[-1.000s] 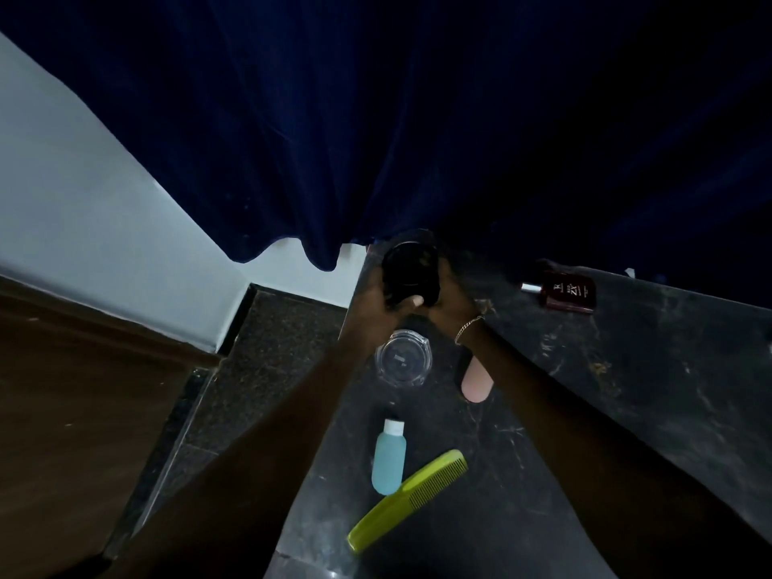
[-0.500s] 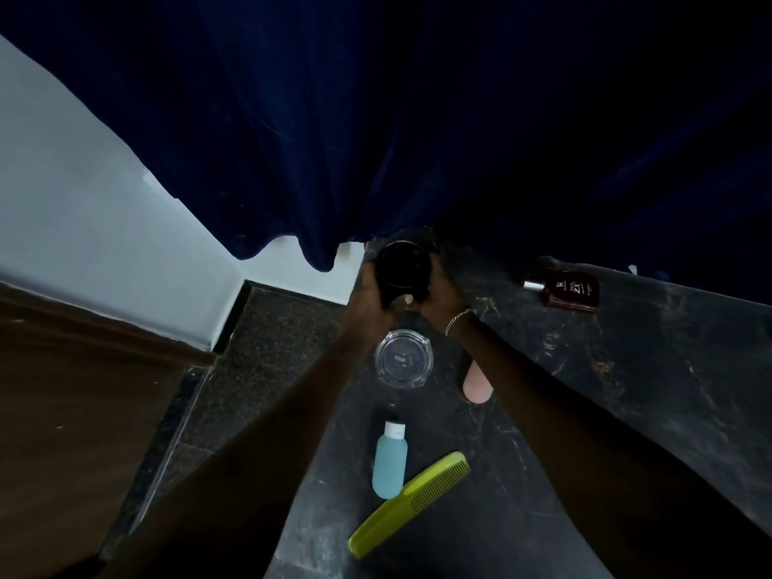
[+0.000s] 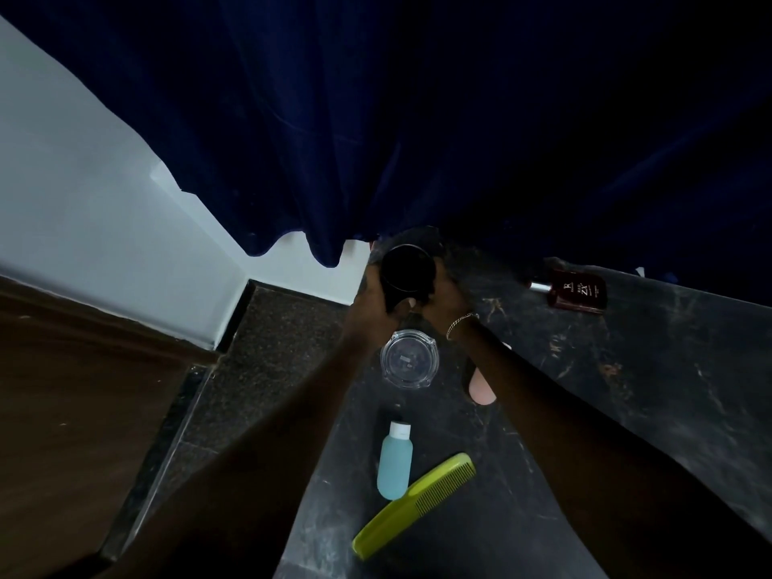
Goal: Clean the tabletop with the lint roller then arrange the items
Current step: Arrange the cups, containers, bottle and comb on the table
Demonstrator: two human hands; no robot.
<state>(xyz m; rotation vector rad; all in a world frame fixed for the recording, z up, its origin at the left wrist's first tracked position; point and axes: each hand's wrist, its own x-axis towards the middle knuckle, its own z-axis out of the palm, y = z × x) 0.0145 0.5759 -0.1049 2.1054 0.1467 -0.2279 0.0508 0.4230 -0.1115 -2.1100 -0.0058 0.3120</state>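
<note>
Partly hidden pink item (image 3: 481, 389)

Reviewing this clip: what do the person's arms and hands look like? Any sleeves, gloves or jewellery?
Both forearms are bare, with no sleeves in view and no gloves. The right hand has a thin gold-coloured chain bracelet at the wrist. The left hand shows no jewellery, and one pale fingernail is visible. The dim light hides finer details such as rings.
</note>
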